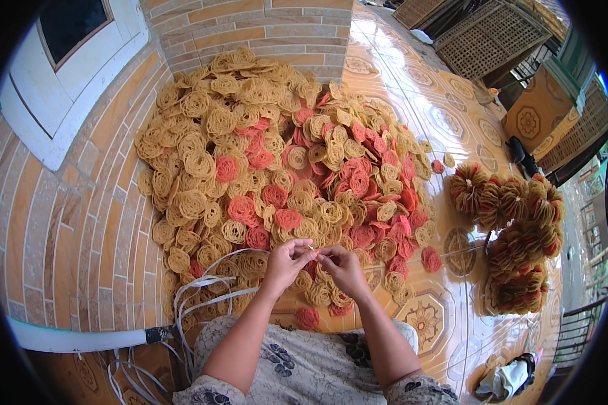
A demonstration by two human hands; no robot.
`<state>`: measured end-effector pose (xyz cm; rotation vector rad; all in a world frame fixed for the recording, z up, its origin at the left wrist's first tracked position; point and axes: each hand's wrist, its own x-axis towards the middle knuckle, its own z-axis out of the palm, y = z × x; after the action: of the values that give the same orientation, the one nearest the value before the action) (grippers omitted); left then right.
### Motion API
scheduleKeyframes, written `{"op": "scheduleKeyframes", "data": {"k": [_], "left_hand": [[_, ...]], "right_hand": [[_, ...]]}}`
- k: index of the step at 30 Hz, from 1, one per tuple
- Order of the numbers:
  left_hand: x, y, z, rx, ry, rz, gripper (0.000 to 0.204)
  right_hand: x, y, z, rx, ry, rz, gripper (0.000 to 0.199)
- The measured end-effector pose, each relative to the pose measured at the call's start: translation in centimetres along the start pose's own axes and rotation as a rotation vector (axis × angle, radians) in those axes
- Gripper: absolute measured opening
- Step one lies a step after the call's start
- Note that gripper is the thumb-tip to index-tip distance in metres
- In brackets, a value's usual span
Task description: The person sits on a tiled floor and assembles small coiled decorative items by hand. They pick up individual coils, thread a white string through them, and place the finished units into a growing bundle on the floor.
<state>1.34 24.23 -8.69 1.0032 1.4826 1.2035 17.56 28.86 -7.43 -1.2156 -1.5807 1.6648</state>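
In front of my lap, my left hand (287,265) and my right hand (344,271) meet fingertip to fingertip. Both have thumb and fingers pinched together on something tiny between them, too small to make out. Just beyond and beneath them spreads a large heap of dry, lacy, coiled crackers, mostly yellow coils (197,163) with many reddish-pink coils (275,196) mixed in. Pale flat plastic strips (213,279) loop beside my left forearm, some reaching the heap's near edge.
Bundles of packed coils (510,199) lie on the patterned tile floor (422,320) to my right. A brick-patterned wall (94,223) and white door (71,88) bound the left. A white pipe (81,337) lies lower left, a plastic bag (507,379) lower right. Woven racks (490,37) stand far right.
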Motion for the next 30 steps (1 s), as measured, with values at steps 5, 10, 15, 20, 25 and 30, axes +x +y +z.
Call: {"op": "scheduleKeyframes", "data": {"k": [5, 10, 15, 20, 25, 30], "left_hand": [[-0.2, 0.1, -0.1, -0.016, -0.082, -0.063, 0.026], [-0.4, 0.2, 0.2, -0.046, -0.058, -0.062, 0.026], [-0.5, 0.9, -0.5, -0.069, -0.1, -0.057, 0.023], [-0.5, 1.1, -1.0, 0.057, -0.144, -0.063, 0.02], [-0.3, 1.2, -0.3, -0.498, -0.015, -0.163, 0.016], [-1.5, 2.1, 0.9, 0.472, -0.038, 0.242, 0.025]], "right_hand": [[-0.3, 0.0, 0.1, -0.299, 0.072, -0.247, 0.014], [-0.7, -0.4, 0.4, -0.378, 0.148, -0.326, 0.014], [-1.1, -1.4, 0.1, -0.337, 0.108, -0.254, 0.013], [-1.3, -1.8, -0.6, -0.402, 0.018, -0.293, 0.013], [-1.2, -1.4, -1.7, -0.539, -0.12, -0.35, 0.014], [-1.4, -1.4, -2.3, -0.525, -0.04, -0.351, 0.013]]}}
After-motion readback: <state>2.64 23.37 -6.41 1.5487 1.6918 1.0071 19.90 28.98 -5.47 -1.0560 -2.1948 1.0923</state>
